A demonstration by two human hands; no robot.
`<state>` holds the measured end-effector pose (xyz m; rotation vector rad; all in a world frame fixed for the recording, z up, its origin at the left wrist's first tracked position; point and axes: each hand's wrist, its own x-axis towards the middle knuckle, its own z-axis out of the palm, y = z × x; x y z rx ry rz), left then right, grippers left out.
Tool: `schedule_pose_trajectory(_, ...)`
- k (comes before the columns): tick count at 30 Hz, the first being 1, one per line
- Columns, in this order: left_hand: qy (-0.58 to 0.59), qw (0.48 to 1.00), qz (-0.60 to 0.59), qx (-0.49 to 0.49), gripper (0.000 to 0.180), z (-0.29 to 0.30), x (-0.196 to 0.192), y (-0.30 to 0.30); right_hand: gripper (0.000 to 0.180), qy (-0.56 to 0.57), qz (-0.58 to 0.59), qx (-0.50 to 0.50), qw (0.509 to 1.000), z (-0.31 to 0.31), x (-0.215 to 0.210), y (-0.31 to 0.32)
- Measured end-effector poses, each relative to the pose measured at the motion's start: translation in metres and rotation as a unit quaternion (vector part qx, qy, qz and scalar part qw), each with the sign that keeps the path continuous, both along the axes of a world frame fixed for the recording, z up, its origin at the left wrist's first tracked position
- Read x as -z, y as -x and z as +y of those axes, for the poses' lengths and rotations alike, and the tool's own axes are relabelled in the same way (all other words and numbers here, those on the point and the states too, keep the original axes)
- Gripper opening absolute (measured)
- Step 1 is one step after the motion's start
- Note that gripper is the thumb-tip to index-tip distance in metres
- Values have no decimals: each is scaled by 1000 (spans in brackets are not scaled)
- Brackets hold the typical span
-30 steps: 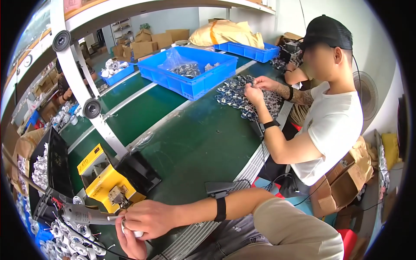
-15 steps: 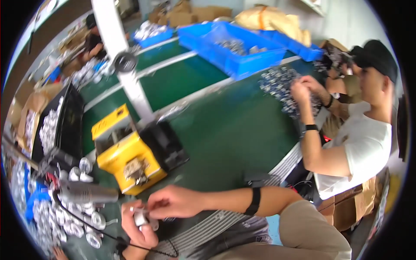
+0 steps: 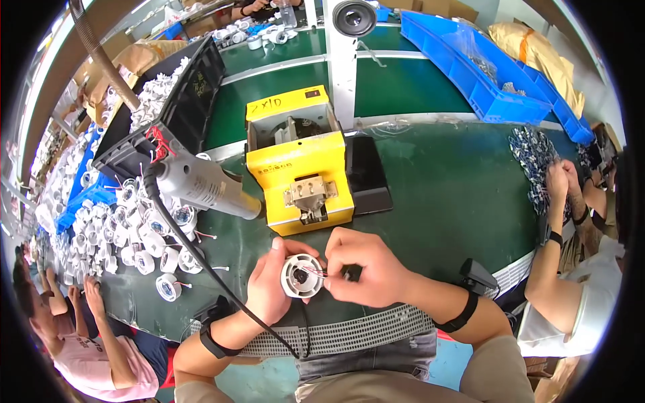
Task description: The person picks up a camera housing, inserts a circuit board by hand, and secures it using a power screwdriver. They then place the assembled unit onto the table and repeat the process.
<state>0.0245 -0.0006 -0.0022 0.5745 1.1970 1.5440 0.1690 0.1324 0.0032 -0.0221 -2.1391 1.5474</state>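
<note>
A white round plastic housing (image 3: 302, 277) rests in my left hand (image 3: 266, 287), its open, ringed side turned up towards me. My left fingers and thumb wrap round its edge. Thin reddish and pale wires (image 3: 316, 272) come out of its dark middle. Those wires run to the fingertips of my right hand (image 3: 366, 269), which is closed in a pinch on them; their ends are hidden. Both hands are above the table's near edge, just in front of a yellow machine (image 3: 302, 185) with a small metal fixture on its front.
A silver cylindrical tool (image 3: 205, 186) with a black cable stands left of the machine. Many white housings (image 3: 144, 235) are heaped at left, beside a black crate (image 3: 195, 101). A blue bin (image 3: 484, 91) stands at far right. Co-workers sit on both sides; one handles small dark parts (image 3: 531, 164).
My view has swung left and levelled, so hands and machine appear nearer the middle. The housing now shows its open face, with wires visible between it and my right fingers.
</note>
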Motion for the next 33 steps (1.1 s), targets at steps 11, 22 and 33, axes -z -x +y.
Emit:
schedule_pose_trajectory(11, 23, 996, 17, 86, 57, 6, 10, -1, 18, -314, 53, 143, 937, -17, 0, 2)
schedule_pose_trajectory(22, -131, 982, 105, -83, 47, 5, 13, -7, 28, -173, -4, 139, 975, 0, -11, 0)
schedule_pose_trajectory(33, -167, 974, -150, 13, 48, 6, 3, 0, 19, 217, -50, 10, 975, 2, -9, -5)
